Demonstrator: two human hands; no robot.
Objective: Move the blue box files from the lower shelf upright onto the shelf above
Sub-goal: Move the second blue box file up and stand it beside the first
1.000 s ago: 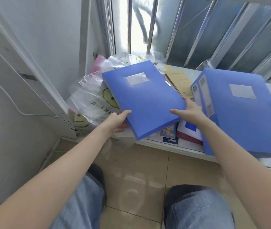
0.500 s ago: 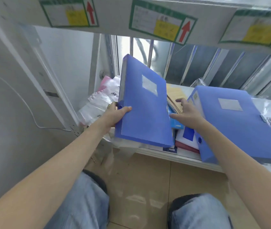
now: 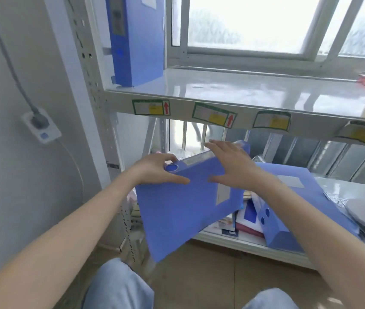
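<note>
Both hands, left hand [image 3: 159, 172] and right hand [image 3: 232, 166], now grip the thin blue plastic box file [image 3: 183, 197], lifted off the lower shelf [image 3: 232, 239] since a moment ago, ready for the grey upper shelf [image 3: 244, 90]

Held box file [image 3: 183, 204]: solid mid-blue, pale grey label panel on its face, darker blue round button on the spine. Second box file [image 3: 306, 210] lying on the lower shelf: same blue, grey label patch, two dark blue buttons. Upright box file [image 3: 137, 39] on the upper shelf [image 3: 244, 90]: blue; shelf glossy white. Shelf-edge stickers [image 3: 151, 107]: green borders, yellow blocks, red arrows. Trousers [image 3: 119, 286]: light blue denim. Wall socket [image 3: 41, 128]: white, grey plug.
</note>
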